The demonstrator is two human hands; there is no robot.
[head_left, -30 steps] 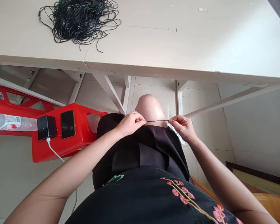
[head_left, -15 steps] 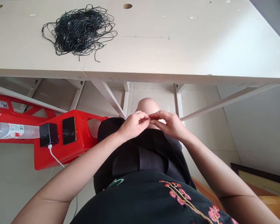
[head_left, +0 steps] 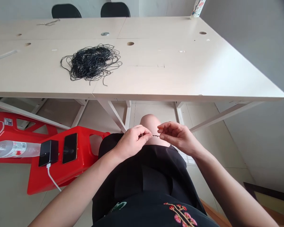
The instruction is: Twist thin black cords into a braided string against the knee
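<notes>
Cord point(head_left: 156, 136): 1, stretched between 2 hands
Left hand point(head_left: 135, 140): pinched shut on cord
Right hand point(head_left: 177, 136): slightly open, thumb at cord
Pile point(head_left: 91, 63): 1, black, near worktop point(head_left: 180, 80) front edge

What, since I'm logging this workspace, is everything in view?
Table: one, off-white, across front
Tangled cord: one pile, black, table, left of centre
Disc: one, silvery, table
Strip: one, whitish, table's left edge
Cylinder: one, floral white, far right corner
Chairs: two, black, beyond table
Stools: two, red, left
Bottle: one, clear, left
Box: one, black, stool
Cable: one, white, from box
Phone: one, black, stool
Floor: one, pale tiles, below
Short cord: one, dark, between hands
Clothing: black, embroidered, body
Left hand: one, bare, pinching short cord
Right hand: one, bare, near its other end
</notes>
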